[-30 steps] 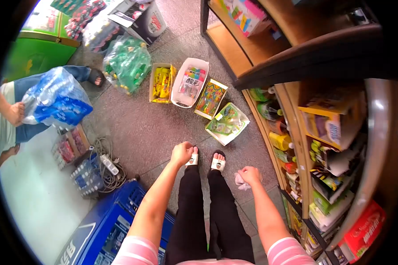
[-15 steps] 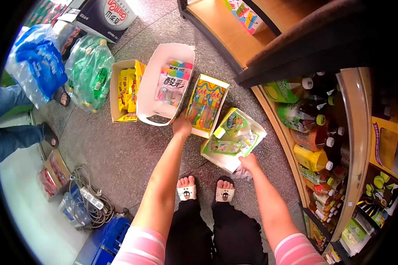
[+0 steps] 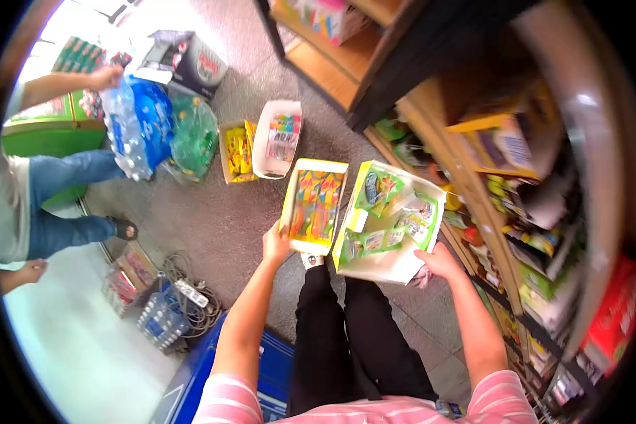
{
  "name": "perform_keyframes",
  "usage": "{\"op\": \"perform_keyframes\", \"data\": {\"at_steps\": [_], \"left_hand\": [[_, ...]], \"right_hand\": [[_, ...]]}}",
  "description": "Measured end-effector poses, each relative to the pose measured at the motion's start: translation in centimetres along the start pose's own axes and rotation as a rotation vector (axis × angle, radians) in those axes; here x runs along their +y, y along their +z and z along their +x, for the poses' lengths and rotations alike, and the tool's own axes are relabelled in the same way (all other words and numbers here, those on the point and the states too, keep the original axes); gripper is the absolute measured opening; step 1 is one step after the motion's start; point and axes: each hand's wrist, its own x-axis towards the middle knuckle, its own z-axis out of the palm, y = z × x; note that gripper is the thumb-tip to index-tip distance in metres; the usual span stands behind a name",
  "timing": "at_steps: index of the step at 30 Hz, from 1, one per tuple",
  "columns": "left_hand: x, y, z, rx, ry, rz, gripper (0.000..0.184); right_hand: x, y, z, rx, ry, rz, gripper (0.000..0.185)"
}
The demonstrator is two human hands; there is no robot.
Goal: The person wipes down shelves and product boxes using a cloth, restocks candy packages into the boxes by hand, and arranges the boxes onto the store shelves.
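My left hand [image 3: 276,244] is closed on the lower left edge of a yellow display box [image 3: 318,205] packed with colourful candy packets. The corner of a larger white and green snack box [image 3: 379,267] is gripped by my right hand [image 3: 438,260]. Several green snack packets [image 3: 380,191] lie loosely inside it. A crumpled piece of plastic [image 3: 422,277] shows beside my right hand. Both boxes are held side by side in front of my legs, above the floor.
On the floor ahead are a white box [image 3: 267,152] with colourful packets and a box of yellow packets [image 3: 239,152]. Bagged bottles [image 3: 193,138] stand at left, where a person [image 3: 71,177] holds a blue-and-clear bundle. Wooden shelves [image 3: 431,134] with goods line the right.
Both boxes have been lifted from the floor toward my body. My left hand has moved away from the white box ahead. The view has risen, and the person at left shows more.
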Motion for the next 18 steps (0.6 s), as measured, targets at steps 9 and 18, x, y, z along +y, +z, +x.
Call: {"op": "perform_keyframes", "data": {"at_steps": [9,18], "left_hand": [[16.3,-20.8,-17.4,-0.022,0.350,-0.091,0.027],[37.6,-26.3,-19.5,-0.192,0.851,0.141,0.030]], "right_hand": [[-7.6,-7.8,-29.7,0.162,-0.307,-0.057,0.028],[-6.1,-16.4,-42.3,0.701,-0.323,0.328,0.032]]}}
